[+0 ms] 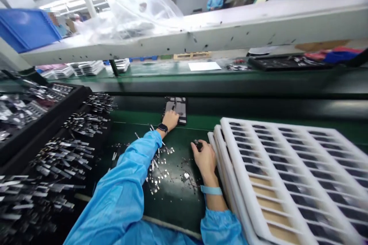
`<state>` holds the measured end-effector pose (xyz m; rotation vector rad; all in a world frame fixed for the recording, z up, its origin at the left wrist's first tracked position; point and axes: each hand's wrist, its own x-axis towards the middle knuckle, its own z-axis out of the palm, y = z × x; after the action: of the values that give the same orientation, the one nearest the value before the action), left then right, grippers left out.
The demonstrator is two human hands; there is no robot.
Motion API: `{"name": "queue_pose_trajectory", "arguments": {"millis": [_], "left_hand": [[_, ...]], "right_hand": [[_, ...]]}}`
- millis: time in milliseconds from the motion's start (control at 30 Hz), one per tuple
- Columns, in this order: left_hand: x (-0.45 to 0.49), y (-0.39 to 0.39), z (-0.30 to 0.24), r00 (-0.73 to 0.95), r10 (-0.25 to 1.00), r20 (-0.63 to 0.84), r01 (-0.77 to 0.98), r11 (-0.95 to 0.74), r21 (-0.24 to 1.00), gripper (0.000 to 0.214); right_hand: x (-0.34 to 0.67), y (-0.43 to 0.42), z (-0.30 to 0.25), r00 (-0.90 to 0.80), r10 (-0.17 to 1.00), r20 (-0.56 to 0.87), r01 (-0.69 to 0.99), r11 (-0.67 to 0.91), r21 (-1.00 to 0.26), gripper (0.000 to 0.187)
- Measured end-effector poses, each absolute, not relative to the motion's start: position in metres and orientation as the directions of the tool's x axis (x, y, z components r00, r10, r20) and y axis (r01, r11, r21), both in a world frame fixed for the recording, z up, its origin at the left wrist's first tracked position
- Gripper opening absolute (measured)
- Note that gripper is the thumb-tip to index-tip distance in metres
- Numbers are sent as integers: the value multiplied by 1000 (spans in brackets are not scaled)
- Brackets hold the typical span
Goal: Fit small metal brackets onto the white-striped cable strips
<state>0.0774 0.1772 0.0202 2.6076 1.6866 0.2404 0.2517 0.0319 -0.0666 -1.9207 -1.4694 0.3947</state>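
Right hand (205,157) has a small dark part (197,144) pinched beside the white tray (243,176), so bumping that could drop it, tho can't tell if left hand (171,120) grips anything.

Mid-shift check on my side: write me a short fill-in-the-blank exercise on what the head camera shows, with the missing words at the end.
1. The left hand is at the flat panel, with a ____ on its wrist.
2. The right hand pinches a small dark part; the band on that wrist is ____ in colour.
3. The white slotted trays are to the ____ of both hands.
4. A clear plastic bag lies on the raised white ____.

Missing words: watch; blue; right; shelf.
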Motion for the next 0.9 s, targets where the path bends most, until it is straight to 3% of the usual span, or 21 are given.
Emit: {"name": "queue_pose_trajectory", "arguments": {"millis": [133, 267, 367, 400, 500, 600, 733, 900], "left_hand": [[65, 168, 24, 385, 911, 151, 900, -406, 157, 32], [44, 154, 50, 324, 921, 215, 891, -374, 258, 34], [16, 120, 79, 312, 917, 248, 835, -389, 389, 30], [4, 102, 87, 282, 916, 284, 765, -394, 509, 27], [-34, 36, 94, 38, 924, 379, 592, -327, 737, 21], [-71, -35, 72, -209, 927, 311, 524, -162, 836, 23], [-105, -111, 21, -443, 866, 231, 615, 106, 781, 21], [-126, -157, -18, -410, 874, 261, 786, 193, 587, 19]], "right_hand": [[252, 34, -75, 293, 948, 121, 760, -155, -631, 29], [260, 39, -82, 303, 952, 49, 673, -177, -718, 36], [265, 40, -79, 299, 954, -14, 590, -196, -783, 40], [266, 39, -77, 300, 954, -21, 578, -199, -792, 41], [267, 35, -70, 302, 953, -1, 588, -187, -787, 48], [267, 31, -68, 324, 943, 77, 643, -160, -749, 49], [268, 28, -77, 335, 933, 133, 687, -146, -711, 41], [274, 32, -88, 392, 919, 41, 585, -214, -782, 37]]}}
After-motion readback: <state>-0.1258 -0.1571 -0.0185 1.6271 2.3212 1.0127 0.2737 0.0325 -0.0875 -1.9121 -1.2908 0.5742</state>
